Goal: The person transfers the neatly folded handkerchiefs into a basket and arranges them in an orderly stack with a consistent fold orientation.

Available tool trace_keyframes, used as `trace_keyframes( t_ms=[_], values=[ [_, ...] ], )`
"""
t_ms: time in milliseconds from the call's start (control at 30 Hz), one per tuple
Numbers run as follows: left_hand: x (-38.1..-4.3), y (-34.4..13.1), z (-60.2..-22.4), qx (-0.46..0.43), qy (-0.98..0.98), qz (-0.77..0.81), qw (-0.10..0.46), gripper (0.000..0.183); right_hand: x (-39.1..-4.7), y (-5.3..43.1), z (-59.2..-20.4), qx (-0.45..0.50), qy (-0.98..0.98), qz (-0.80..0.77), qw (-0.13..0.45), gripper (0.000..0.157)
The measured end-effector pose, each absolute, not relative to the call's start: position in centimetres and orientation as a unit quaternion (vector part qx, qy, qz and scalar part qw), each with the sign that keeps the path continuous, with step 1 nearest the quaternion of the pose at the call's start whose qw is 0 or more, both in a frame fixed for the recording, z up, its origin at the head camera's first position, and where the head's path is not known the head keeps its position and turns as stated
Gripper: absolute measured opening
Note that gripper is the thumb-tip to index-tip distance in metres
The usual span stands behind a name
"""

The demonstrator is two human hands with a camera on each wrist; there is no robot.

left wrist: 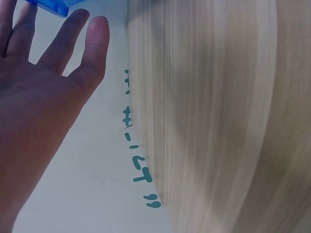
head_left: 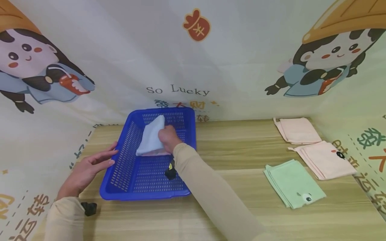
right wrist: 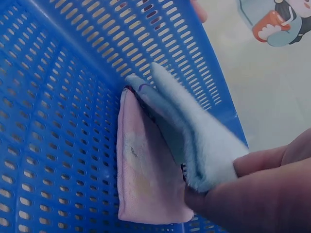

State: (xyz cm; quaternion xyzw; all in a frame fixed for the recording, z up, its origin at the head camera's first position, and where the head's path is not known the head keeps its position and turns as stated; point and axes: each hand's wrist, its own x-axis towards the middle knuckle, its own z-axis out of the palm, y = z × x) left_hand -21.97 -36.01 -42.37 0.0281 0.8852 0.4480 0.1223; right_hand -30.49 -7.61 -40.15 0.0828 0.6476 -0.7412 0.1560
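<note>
While a person's right hand [head_left: 169, 138] pinches a folded, pale-blue fabric cloth [head_left: 151, 135] between thumb and fingers, the left hand [head_left: 87, 170] reaches toward the side of a rectangular blue plastic basket [head_left: 135, 196] with slotted walls, its fingers extended and the thumb spread apart from them. Whether those fingertips touch the basket cannot be told. The pale-blue cloth is inside the basket, toward its far half, held tilted above a folded pink cloth with a faint printed pattern [right wrist: 150, 189], as seen from the right wrist. Both arms wear beige sleeves, and a small black device [head_left: 89, 209] sits beside the left wrist. The basket stands on the left part of a wood-grain tabletop [head_left: 235, 147], its far end near a pale backdrop [head_left: 241, 50] printed with cartoon figures and the words "So Lucky." Well apart, on the right of the table, lie three more folded cloths: a plain-looking pink one [head_left: 300, 130] farthest back, a pink one with a dark spot near its corner [head_left: 325, 160], and, nearest the person, a mint-green one with an eye-like mark [head_left: 292, 182].
</note>
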Motion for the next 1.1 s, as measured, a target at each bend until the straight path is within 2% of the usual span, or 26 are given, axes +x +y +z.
trace_keyframes(
  t_ms=[267,567,1100],
  values=[
    [-22.28,-35.89,-42.35,0.014,0.885,0.449,0.120,0.062,-30.46,-7.47,-39.84,0.099,0.694,-0.700,0.138,0.044],
    [-22.13,-35.97,-42.52,0.027,0.881,0.456,0.121,0.062,-30.33,-7.24,-39.82,0.100,0.744,-0.641,0.158,0.056],
    [-21.57,-35.81,-42.47,0.041,0.884,0.451,0.115,0.060,-30.00,-7.34,-39.58,0.107,0.778,-0.603,0.145,0.054]
  ],
)
